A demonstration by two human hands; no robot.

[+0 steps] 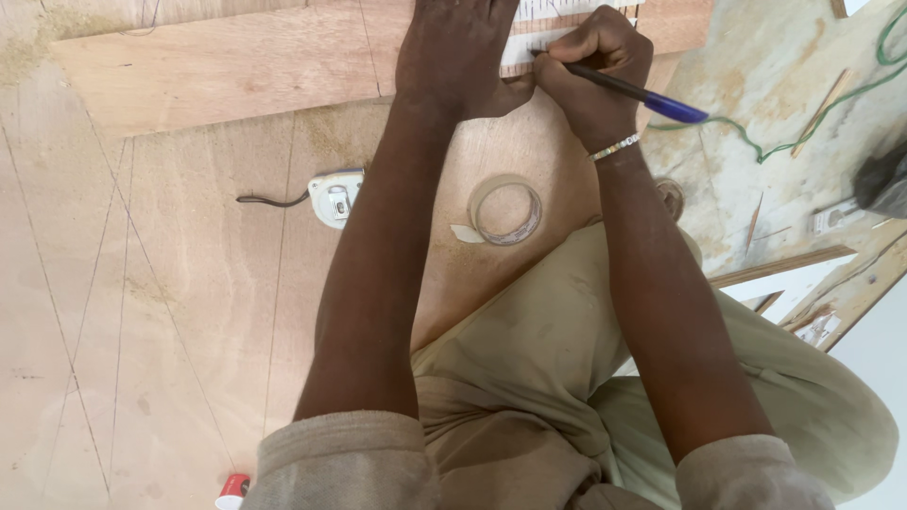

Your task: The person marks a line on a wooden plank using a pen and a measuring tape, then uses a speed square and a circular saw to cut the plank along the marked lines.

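Note:
My right hand (593, 71) grips a blue pen (652, 94), its tip against a white ruler (534, 45) at the top edge of the view. My left hand (458, 52) lies flat, fingers spread, pressing down on the ruler and the plywood strip (227, 71) under it. Both hands touch each other at the thumbs. A beaded bracelet (614, 147) circles my right wrist. The far end of the ruler is cut off by the frame.
A roll of tape (507, 210) and a white tape measure (335, 196) lie on the big plywood sheet (142, 302), which carries pencil lines. A green cord (794, 142) runs across the right. Wood offcuts sit at right; a red-capped item (232, 489) at bottom.

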